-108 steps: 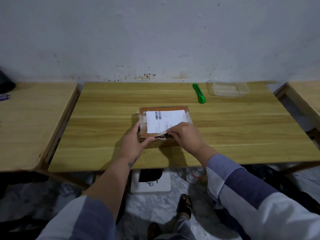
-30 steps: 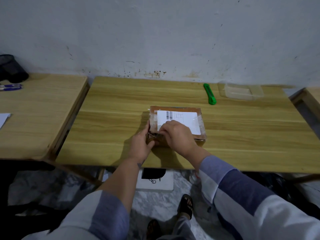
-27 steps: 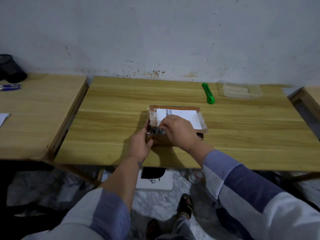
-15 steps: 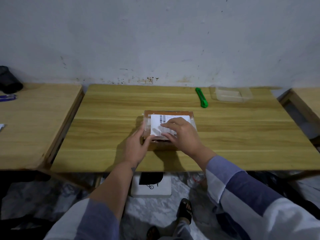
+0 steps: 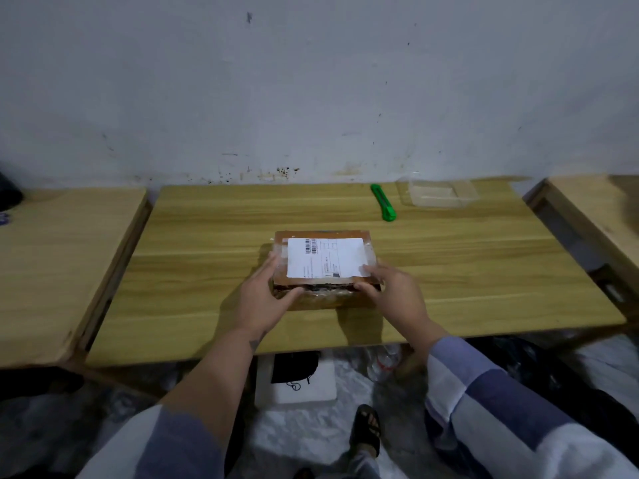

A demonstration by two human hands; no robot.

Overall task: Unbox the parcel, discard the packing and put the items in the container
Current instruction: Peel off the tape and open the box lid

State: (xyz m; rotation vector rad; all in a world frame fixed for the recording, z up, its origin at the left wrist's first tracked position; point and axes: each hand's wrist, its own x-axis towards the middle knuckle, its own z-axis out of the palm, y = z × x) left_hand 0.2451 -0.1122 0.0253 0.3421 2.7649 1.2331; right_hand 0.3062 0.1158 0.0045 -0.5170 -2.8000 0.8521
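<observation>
Here my left hand [image 5: 261,299] cups the near-left corner of the flat brown cardboard parcel [image 5: 325,271], fingers spread along its left side and thumb hooked onto the front face. My right hand [image 5: 397,299] mirrors it at the near-right corner, forefinger laid on top by the edge of the white printed shipping label [image 5: 325,257], thumb on the front. Both hands clasp the parcel from opposite sides — a bracing hold, I judge, to steady or turn it while looking for a way into the wrapping.

The parcel lies flat, label up, near the middle of the pale wooden table [image 5: 207,271], within easy reach of the near edge. Clear tape or film crosses its top and crinkles along the front face; a dark band runs under the lid edge there, and I cannot tell whether it is an opened seam or only shadow. No item from inside is visible.

Well beyond, near the wall, lies the green plastic utility knife [image 5: 383,202] and just right of it the clear plastic container [image 5: 437,195] — both parked out of the way, apparently untouched, the container seemingly empty, though its transparency makes that hard to confirm. The label text is too small to read.
</observation>
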